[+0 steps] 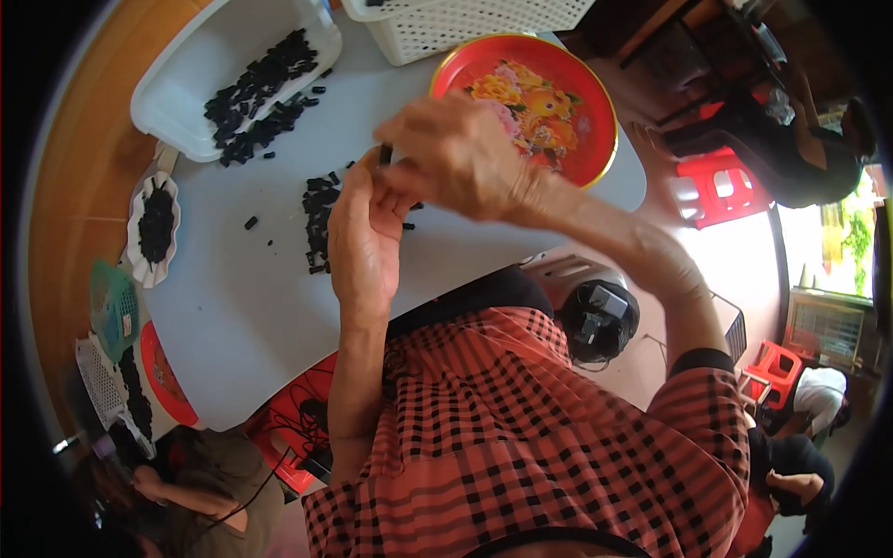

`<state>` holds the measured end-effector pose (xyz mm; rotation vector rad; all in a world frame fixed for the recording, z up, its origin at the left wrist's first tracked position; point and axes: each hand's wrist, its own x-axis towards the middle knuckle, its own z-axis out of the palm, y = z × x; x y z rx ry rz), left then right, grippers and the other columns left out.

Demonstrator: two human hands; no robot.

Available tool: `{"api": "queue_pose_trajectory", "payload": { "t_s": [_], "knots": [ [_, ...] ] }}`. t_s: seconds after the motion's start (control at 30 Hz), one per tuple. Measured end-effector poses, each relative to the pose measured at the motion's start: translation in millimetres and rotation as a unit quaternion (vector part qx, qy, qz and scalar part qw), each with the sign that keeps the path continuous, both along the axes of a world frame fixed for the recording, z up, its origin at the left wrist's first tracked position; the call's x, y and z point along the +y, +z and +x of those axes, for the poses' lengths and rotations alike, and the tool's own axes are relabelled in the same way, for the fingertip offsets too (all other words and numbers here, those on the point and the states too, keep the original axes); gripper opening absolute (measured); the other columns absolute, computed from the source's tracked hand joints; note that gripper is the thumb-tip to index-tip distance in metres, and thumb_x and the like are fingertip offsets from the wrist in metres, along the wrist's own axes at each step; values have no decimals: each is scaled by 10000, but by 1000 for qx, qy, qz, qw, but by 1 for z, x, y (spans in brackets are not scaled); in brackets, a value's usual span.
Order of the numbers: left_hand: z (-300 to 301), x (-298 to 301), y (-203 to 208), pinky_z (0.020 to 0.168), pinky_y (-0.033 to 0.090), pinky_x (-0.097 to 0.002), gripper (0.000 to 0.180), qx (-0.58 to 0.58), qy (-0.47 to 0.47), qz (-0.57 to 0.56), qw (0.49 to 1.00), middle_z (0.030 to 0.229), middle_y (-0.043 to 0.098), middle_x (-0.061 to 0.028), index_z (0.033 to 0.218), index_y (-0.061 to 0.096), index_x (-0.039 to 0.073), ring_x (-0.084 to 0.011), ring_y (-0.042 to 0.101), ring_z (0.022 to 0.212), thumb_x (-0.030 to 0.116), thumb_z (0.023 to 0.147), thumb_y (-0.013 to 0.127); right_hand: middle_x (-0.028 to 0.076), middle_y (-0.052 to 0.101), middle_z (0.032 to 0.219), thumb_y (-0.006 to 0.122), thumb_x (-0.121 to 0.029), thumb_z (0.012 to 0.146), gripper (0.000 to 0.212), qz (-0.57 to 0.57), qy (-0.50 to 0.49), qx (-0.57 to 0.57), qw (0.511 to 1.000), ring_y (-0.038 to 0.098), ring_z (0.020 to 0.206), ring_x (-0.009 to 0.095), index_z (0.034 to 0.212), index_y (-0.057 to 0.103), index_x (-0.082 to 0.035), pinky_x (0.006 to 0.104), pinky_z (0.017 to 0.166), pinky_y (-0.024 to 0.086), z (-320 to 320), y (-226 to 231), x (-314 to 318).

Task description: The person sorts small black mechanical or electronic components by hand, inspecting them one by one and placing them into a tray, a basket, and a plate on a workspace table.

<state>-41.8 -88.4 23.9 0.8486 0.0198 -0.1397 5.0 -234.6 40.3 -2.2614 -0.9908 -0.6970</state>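
Both hands meet above the middle of the grey table [242,307]. The left hand [365,232] and the right hand [456,153] each close their fingertips on one small black piece [385,153], which sticks up between them. Only its upper end shows, a short dark stub whose long axis runs roughly up and down in the view, pointing away from the person toward the far edge of the table. The right hand's fingers curl together over it and hide the lower end; the left hand's fingers are pressed together beneath it.

Just beside the left hand, a loose pile of black pieces [319,219] lies on the table, partly covered by that hand. Farther off, a white plastic tub [186,84] holds more of the same black pieces, some spilling out at its near edge. A red round tray with a flower pattern [558,102] sits behind the right hand, and a white perforated basket [446,28] stands at the far edge. A small white scalloped dish [135,251] with black pieces rests at the left rim.
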Motion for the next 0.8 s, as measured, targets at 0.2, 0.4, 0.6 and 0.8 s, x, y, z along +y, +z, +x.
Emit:
{"api": "queue_pose_trajectory", "payload": {
  "t_s": [0.2,0.4,0.6,0.8],
  "knots": [
    [-8,27,-11,870,478,-345,359,-7,7,50,999,1004,637,-198,1168,468,-70,-229,612,946,229,976,414,188,592,749,722,-155,714,245,-13,-89,-35,995,580,719,381,813,611,40,463,642,456,105,93,-22],
    [-12,34,-12,874,487,-349,297,21,10,52,998,1012,634,-184,1131,507,-56,-232,614,945,176,968,419,139,636,762,679,-196,769,192,7,2,-49,999,630,686,323,880,660,-41,403,627,512,95,44,17],
    [-19,41,-12,875,488,-356,275,31,16,50,998,982,637,-177,1104,520,-55,-237,615,939,155,964,411,125,646,812,588,-72,797,146,-77,-16,5,997,629,698,312,910,663,-19,392,661,511,132,-22,51],
    [-23,51,-19,866,493,-353,257,28,28,41,998,967,638,-176,1078,537,-54,-237,619,931,134,959,409,172,639,872,553,-76,785,153,-78,-14,61,995,625,836,350,872,677,-60,435,727,514,146,-38,68]
  ]
}}
